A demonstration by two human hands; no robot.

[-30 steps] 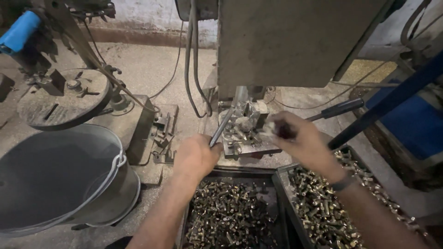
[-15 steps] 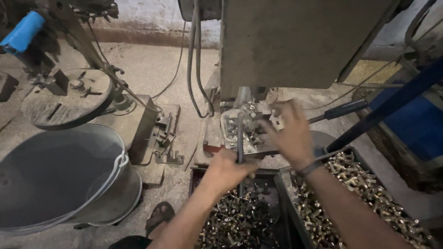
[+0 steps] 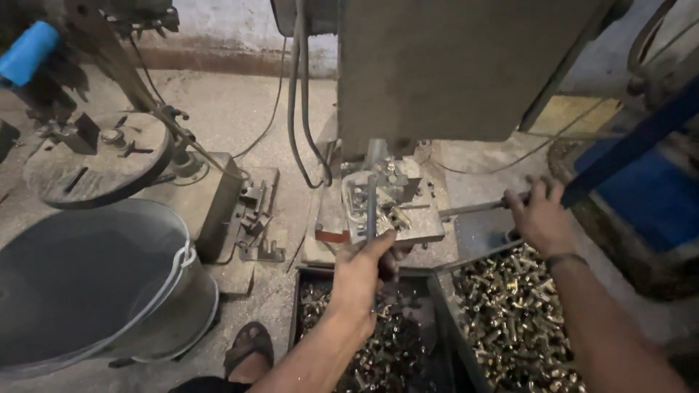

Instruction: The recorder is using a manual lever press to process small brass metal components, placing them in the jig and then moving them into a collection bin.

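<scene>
Dusty floor (image 3: 233, 109); grey bucket (image 3: 95, 284)

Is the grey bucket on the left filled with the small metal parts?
No, the grey bucket shows only its bare dark inside, while the small metal parts lie in the trays below the hands.
</scene>
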